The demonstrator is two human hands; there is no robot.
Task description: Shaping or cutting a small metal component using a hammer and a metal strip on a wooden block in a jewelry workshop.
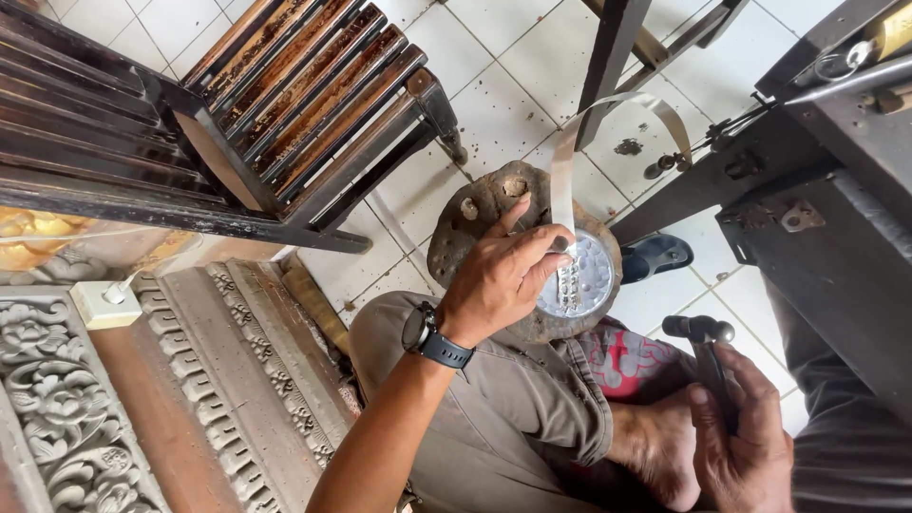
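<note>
I see my left hand [499, 275] pressing a metal strip [560, 180] onto the round block [475, 223] resting on my knee; its fingers [546, 252] close over the strip's end, hiding the contact. My right hand [741, 437] grips a small hammer [703, 332], its handle buried in the fist.

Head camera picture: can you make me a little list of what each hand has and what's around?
left hand: presses a thin metal strip onto a round silver die plate
right hand: grips a small hammer, raised off the plate
plate support: worn round block on the lap
wrist: dark watch
nearby: dark wooden chair, carved panels
</note>
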